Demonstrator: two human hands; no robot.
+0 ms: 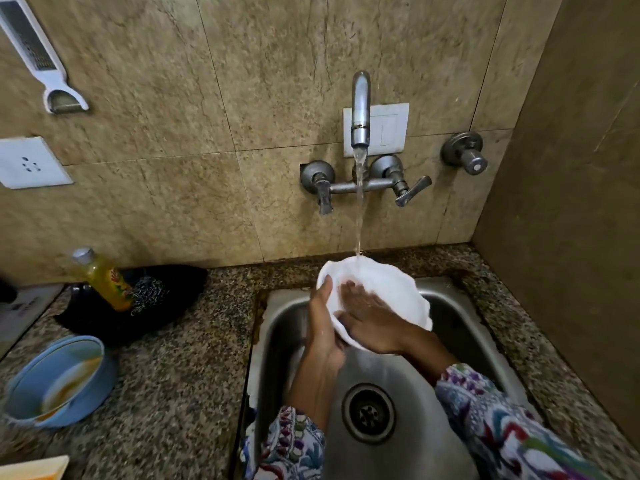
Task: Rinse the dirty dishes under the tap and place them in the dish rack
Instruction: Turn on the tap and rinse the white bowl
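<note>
A white scalloped plate (388, 285) is tilted over the steel sink (446, 306), right under the water running from the tap (360, 109). My left hand (323, 327) grips the plate's left rim from beneath, thumb over the edge. My right hand (367, 317) lies flat on the plate's face with fingers spread. A blue bowl (55, 379) with orange residue and a smaller dish inside sits on the counter at the left.
A yellow dish-soap bottle (104, 278) and steel scrubber (149, 292) rest in a black tray (166, 313) on the granite counter (180, 393). The sink drain (369, 412) is uncovered. A wall valve (465, 155) sits to the right; a grater (34, 53) hangs upper left.
</note>
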